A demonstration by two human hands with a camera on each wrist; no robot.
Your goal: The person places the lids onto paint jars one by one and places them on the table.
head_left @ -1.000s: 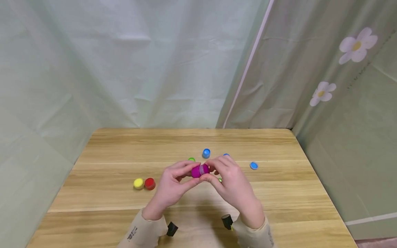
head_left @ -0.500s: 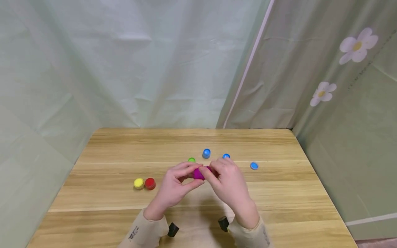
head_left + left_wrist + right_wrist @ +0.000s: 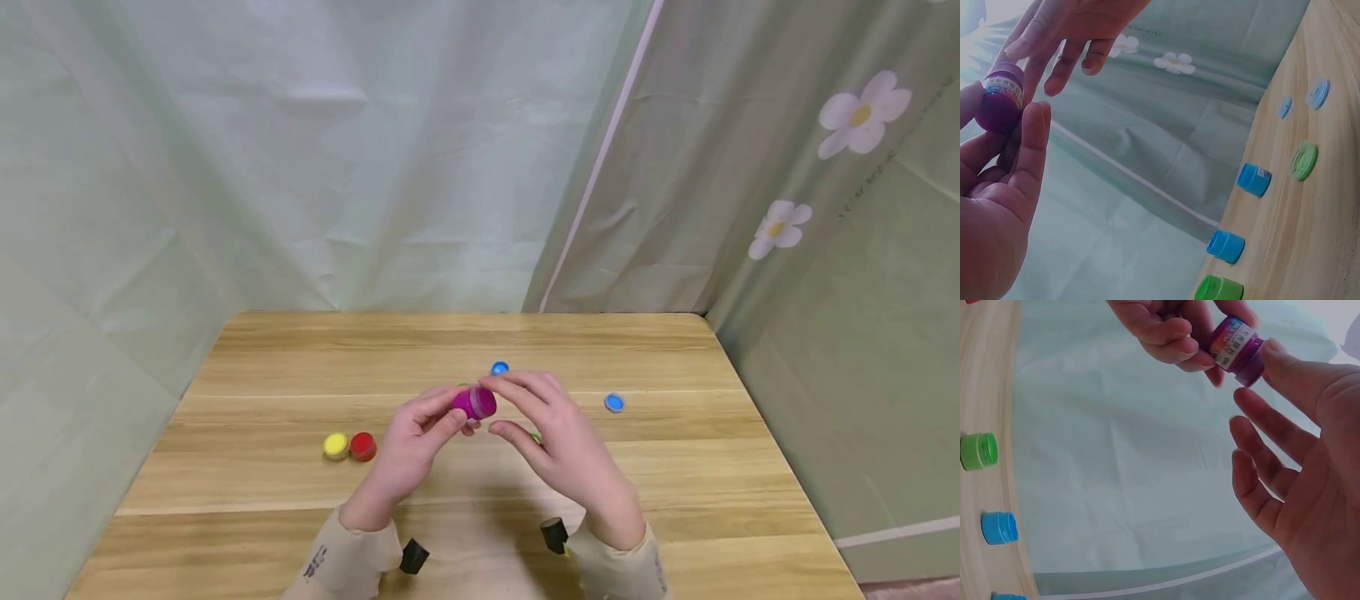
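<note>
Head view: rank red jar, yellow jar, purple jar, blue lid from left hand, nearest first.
1. Purple jar: held in the left hand.
2. Red jar: just left of that hand.
3. Yellow jar: just left of the red.
4. Blue lid: far right, past the right hand.

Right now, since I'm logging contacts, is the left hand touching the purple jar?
Touching. The head view shows the left hand gripping the purple jar between thumb and fingers.

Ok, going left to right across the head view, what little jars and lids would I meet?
Yellow jar, red jar, purple jar, blue jar, partly hidden green lid, blue lid.
</note>
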